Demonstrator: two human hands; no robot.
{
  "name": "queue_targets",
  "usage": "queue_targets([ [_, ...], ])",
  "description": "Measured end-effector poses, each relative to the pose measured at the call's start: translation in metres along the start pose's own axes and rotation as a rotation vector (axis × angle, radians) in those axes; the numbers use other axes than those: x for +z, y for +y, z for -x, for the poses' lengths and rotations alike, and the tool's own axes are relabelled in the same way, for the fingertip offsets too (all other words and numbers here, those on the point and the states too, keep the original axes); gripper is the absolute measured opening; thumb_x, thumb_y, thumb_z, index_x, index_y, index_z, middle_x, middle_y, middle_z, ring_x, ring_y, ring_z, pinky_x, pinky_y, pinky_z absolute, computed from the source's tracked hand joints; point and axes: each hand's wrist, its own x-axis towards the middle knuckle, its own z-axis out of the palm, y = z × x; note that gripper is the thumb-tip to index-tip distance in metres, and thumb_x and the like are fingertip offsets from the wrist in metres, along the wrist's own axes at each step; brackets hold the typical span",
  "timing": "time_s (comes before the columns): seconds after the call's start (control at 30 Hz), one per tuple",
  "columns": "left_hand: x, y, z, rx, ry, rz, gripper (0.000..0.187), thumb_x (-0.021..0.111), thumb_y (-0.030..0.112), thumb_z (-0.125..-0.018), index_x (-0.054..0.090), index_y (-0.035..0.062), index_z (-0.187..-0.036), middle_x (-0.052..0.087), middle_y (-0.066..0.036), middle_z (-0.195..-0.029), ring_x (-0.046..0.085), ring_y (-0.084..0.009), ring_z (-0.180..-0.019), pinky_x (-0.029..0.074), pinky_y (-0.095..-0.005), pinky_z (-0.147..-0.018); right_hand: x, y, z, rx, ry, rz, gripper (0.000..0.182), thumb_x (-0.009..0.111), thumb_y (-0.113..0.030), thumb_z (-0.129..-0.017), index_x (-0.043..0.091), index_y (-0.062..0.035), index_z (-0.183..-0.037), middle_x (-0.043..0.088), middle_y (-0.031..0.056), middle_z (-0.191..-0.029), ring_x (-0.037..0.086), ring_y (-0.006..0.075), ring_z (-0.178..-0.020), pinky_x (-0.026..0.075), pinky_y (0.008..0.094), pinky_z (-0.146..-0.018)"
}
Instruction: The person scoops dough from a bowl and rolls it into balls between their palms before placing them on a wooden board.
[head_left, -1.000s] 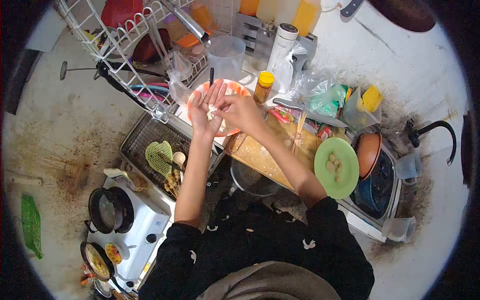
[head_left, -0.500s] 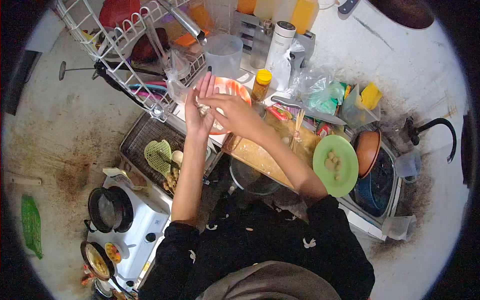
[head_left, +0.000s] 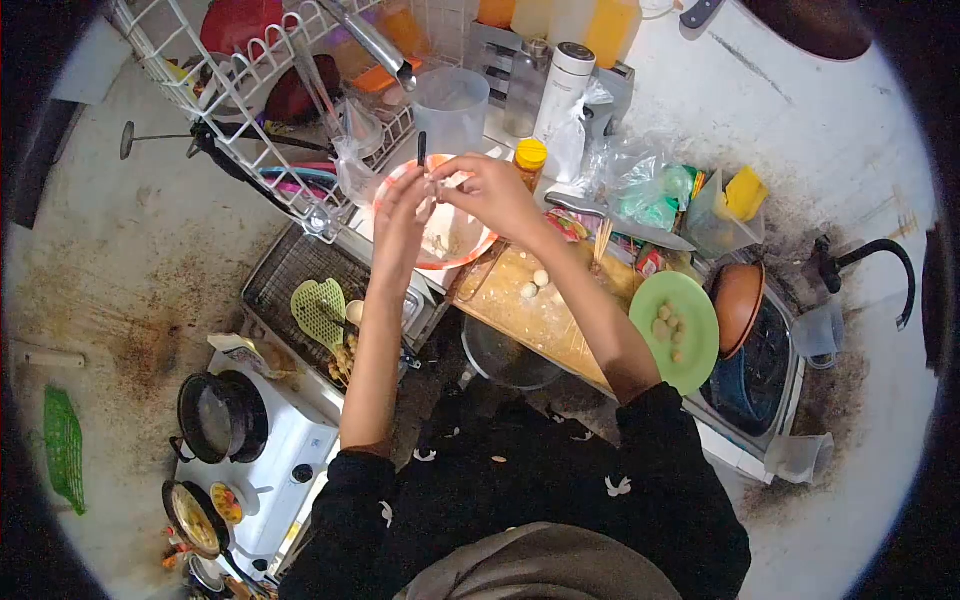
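My left hand [head_left: 402, 215] and my right hand [head_left: 492, 200] meet above a bowl [head_left: 470, 260] with an orange-and-white rim. Their fingertips are pinched together; whatever is between them is too small and covered to make out. Inside the bowl lies pale dough or flour [head_left: 440, 232]. Beneath my right forearm, a floury wooden board [head_left: 500, 300] carries small pale dough balls [head_left: 529, 290]. Several more small balls [head_left: 663, 325] rest on a green plate [head_left: 690, 372] at the board's right end.
A large knife [head_left: 640, 234] lies behind the board, near bamboo skewers [head_left: 602, 240] and a yellow-capped jar [head_left: 530, 160]. At left are a wire dish rack [head_left: 240, 110] and a stove with a black pot [head_left: 210, 415] and pan [head_left: 195, 515]. The sink [head_left: 770, 400] is at right.
My right hand has lifted off my left palm, and the fingertips of both hands now come together higher above the bowl. The left fingers have curled in. Dough balls on the board have come into view.
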Motion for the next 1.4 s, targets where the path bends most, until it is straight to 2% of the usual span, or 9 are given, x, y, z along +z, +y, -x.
queue_targets([
  [0.07,0.004,0.003,0.006,0.140,0.046,-0.513,0.031,0.058,0.020,-0.086,0.056,0.0039,-0.111,0.060,-0.005,-0.106,0.054,-0.0098,-0.095,0.041,-0.0259,-0.086,-0.001,0.005,-0.002,-0.037,0.039,-0.128,0.022,0.064,-0.012,-0.079,0.063,0.0012,-0.096,0.061,0.0109,-0.098,0.062,0.0145,-0.081,0.050,0.0255,-0.073],
  [0.37,-0.011,0.004,0.001,0.239,-0.010,-0.647,0.020,0.062,0.012,-0.082,0.064,-0.0034,-0.094,0.065,-0.008,-0.088,0.061,-0.0116,-0.078,0.048,-0.0220,-0.074,-0.007,0.001,0.005,0.150,-0.011,-0.050,0.018,0.066,-0.011,-0.075,0.066,-0.0014,-0.090,0.065,0.0100,-0.077,0.062,0.0111,-0.072,0.049,0.0234,-0.063],
  [0.67,-0.024,0.006,0.001,0.389,-0.176,-1.260,0.016,0.063,0.013,-0.078,0.066,-0.0001,-0.086,0.065,-0.015,-0.081,0.064,-0.0223,-0.072,0.049,-0.0282,-0.066,-0.024,0.030,0.006,0.119,-0.148,-0.392,0.027,0.063,-0.008,-0.079,0.059,0.0045,-0.103,0.064,0.0081,-0.093,0.060,0.0103,-0.084,0.048,0.0222,-0.076],
  [0.77,-0.021,0.006,0.001,0.769,-0.381,-1.647,0.016,0.061,0.014,-0.080,0.065,-0.0009,-0.082,0.064,-0.016,-0.078,0.062,-0.0280,-0.069,0.048,-0.0318,-0.067,-0.025,0.026,0.013,0.162,-0.193,-0.470,0.027,0.063,-0.008,-0.080,0.059,0.0046,-0.103,0.062,0.0083,-0.097,0.059,0.0109,-0.088,0.046,0.0229,-0.080],
  [0.93,-0.021,0.008,-0.011,-0.026,-0.323,-1.503,0.038,0.043,0.032,-0.091,0.057,0.0020,-0.109,0.059,-0.015,-0.109,0.057,-0.0220,-0.097,0.042,-0.0297,-0.084,-0.011,0.036,0.013,0.196,-0.022,-0.386,0.025,0.065,-0.010,-0.078,0.061,0.0042,-0.099,0.064,0.0083,-0.097,0.061,0.0118,-0.085,0.048,0.0243,-0.078],
  [1.03,0.003,-0.008,-0.012,-0.044,0.018,-0.451,0.055,0.030,0.043,-0.093,0.041,0.0000,-0.126,0.046,-0.015,-0.128,0.048,-0.0257,-0.112,0.032,-0.0316,-0.098,0.011,0.033,0.013,0.133,0.070,-0.431,0.024,0.067,-0.013,-0.077,0.064,0.0028,-0.095,0.065,0.0092,-0.094,0.062,0.0129,-0.080,0.049,0.0255,-0.074],
  [1.13,0.016,-0.024,-0.012,-0.075,-0.077,0.216,0.063,0.021,0.048,-0.093,0.031,-0.0021,-0.130,0.042,-0.013,-0.132,0.042,-0.0246,-0.118,0.028,-0.0378,-0.102,0.029,0.005,0.026,0.158,0.083,-0.093,0.021,0.064,-0.018,-0.079,0.066,-0.0009,-0.090,0.064,0.0095,-0.094,0.062,0.0183,-0.086,0.047,0.0286,-0.077],
  [1.2,0.028,-0.032,-0.002,-0.013,-0.080,0.266,0.062,0.023,0.048,-0.093,0.033,-0.0013,-0.129,0.040,-0.015,-0.133,0.041,-0.0239,-0.119,0.027,-0.0367,-0.103,0.038,0.001,0.032,-0.175,0.192,0.457,0.023,0.055,-0.020,-0.083,0.063,-0.0055,-0.099,0.059,0.0096,-0.108,0.053,0.0239,-0.107,0.040,0.0325,-0.088],
  [1.4,0.039,-0.030,0.031,-0.123,-0.056,0.216,0.060,0.028,0.048,-0.092,0.030,0.0044,-0.133,0.035,-0.010,-0.136,0.036,-0.0213,-0.123,0.031,-0.0351,-0.101,0.046,-0.006,0.038,-0.137,0.332,0.247,0.065,0.036,-0.040,-0.089,0.018,-0.0001,-0.137,0.025,0.0199,-0.140,0.021,0.0311,-0.132,0.015,0.0480,-0.103],
])
